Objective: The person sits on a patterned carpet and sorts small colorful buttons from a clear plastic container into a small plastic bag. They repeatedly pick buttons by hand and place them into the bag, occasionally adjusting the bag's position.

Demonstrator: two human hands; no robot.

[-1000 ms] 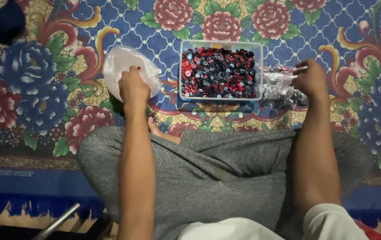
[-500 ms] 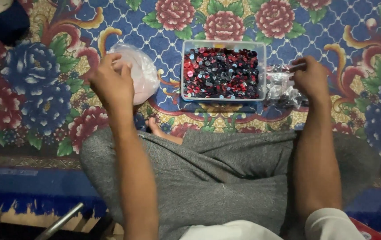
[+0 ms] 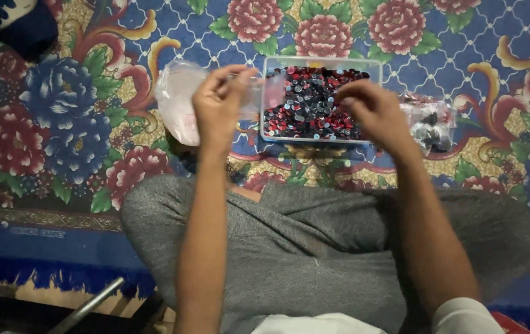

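Observation:
My left hand (image 3: pixel 218 102) pinches a small clear plastic bag (image 3: pixel 264 94) and holds it up at the left edge of the clear rectangular box (image 3: pixel 322 61). The box holds several small round red, black and blue pieces (image 3: pixel 305 105). My right hand (image 3: pixel 370 111) hovers over the right half of the box with its fingers curled together. I see nothing between those fingers. A pile of empty clear bags (image 3: pixel 175 105) lies on the carpet just left of my left hand.
Small filled bags of dark pieces (image 3: pixel 432 124) lie to the right of the box. A flowered carpet (image 3: pixel 61 124) covers the floor. My crossed legs in grey cloth (image 3: pixel 314 247) fill the foreground. A metal rod (image 3: pixel 85 306) lies at the bottom left.
My left hand lifted a small bag off the pile and brought it right to the box. My right hand left the filled bags and moved left over the box.

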